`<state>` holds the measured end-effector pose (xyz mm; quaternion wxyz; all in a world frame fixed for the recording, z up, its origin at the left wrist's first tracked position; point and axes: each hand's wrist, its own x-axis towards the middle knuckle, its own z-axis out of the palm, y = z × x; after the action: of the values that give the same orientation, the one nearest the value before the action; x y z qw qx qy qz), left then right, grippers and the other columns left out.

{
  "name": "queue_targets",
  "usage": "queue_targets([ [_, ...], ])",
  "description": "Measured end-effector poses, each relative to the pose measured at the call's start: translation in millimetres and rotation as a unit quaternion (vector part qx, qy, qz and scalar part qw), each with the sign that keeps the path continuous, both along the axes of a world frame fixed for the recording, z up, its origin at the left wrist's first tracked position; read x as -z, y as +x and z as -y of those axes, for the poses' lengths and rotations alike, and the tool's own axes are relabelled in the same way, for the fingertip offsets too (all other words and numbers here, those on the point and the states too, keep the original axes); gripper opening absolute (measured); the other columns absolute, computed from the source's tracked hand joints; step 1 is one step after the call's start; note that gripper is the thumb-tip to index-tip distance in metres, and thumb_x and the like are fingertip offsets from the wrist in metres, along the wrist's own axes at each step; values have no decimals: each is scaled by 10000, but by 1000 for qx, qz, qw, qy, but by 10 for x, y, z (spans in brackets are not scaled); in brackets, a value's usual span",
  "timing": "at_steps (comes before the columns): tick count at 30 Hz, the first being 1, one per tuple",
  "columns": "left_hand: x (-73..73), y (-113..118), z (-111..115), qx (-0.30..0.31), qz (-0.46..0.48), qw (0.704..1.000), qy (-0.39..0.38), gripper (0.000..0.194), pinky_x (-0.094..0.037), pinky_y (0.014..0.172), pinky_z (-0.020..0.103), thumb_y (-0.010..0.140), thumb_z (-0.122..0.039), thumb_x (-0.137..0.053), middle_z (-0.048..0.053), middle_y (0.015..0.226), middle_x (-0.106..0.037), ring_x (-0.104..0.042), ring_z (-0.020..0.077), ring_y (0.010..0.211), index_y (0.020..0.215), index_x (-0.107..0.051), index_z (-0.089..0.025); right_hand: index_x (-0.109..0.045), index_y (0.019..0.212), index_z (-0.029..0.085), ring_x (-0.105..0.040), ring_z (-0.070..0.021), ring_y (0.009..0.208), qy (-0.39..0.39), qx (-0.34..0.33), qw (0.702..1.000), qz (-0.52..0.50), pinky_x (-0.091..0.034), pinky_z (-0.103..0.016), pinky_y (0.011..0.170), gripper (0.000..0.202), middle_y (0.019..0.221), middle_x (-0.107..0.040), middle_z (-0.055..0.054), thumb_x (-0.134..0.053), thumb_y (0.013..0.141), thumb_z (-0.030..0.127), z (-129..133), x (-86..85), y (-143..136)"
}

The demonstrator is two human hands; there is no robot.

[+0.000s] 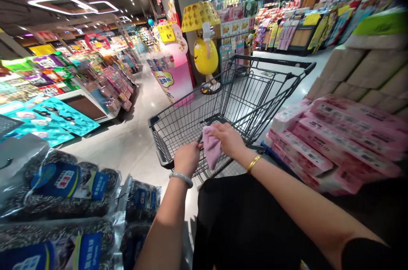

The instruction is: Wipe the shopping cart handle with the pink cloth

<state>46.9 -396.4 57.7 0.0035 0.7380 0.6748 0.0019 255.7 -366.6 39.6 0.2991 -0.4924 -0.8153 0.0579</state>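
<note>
A dark wire shopping cart stands right in front of me, with nothing in its basket that I can make out. My left hand is wrapped round the cart's near rim, a pale bangle at its wrist. Just to its right, my right hand is closed on a pink cloth, which hangs down over the near rim. A gold bracelet circles that wrist. The cloth hides part of the cart's near edge.
Bagged dark dried goods are stacked close on my left. Pink packs of tissue lie piled close on the right, beside the cart. A pink promotional bin and a yellow egg-shaped figure stand beyond the cart. Tiled floor runs ahead on the left.
</note>
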Motion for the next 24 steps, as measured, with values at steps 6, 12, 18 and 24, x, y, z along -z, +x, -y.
queue_targets([
  [6, -27, -155, -29, 6, 5, 1000, -8, 468, -442, 724, 319, 1087, -506, -323, 89, 928, -782, -730, 265, 897, 1031, -708, -244, -775, 1235, 253, -566, -265, 1131, -24, 217, 975, -52, -468, -361, 961, 412, 1394, -655, -86, -509, 946, 126, -155, -62, 525],
  [12, -6, -288, -8, 29, -17, 999, 8, 536, -396, 664, 298, 1065, -621, -320, 67, 884, -764, -716, 249, 849, 977, -694, -248, -773, 1226, 260, -610, -233, 1052, -69, 112, 990, 55, -444, -309, 841, 410, 1159, -719, -88, -557, 913, 105, -106, -300, 451],
  [18, -6, -406, 98, 12, -6, 1000, 10, 528, -483, 856, 340, 1079, -575, -324, 61, 897, -775, -722, 249, 907, 913, -709, -254, -800, 1154, 261, -624, -257, 1056, -100, 182, 971, 117, -427, -325, 771, 366, 1159, -721, -106, -528, 949, 126, -91, -472, 719],
  [24, 26, 417, 310, -27, 116, 984, 132, 369, -91, 1308, 592, 1064, -429, -464, 110, 1400, -692, -536, 292, 1393, 1299, -677, -242, -699, 1364, 242, -571, -294, 1106, -42, 124, 982, 138, -445, -363, 905, 487, 1248, -680, -131, -529, 928, 107, 217, -283, 470],
])
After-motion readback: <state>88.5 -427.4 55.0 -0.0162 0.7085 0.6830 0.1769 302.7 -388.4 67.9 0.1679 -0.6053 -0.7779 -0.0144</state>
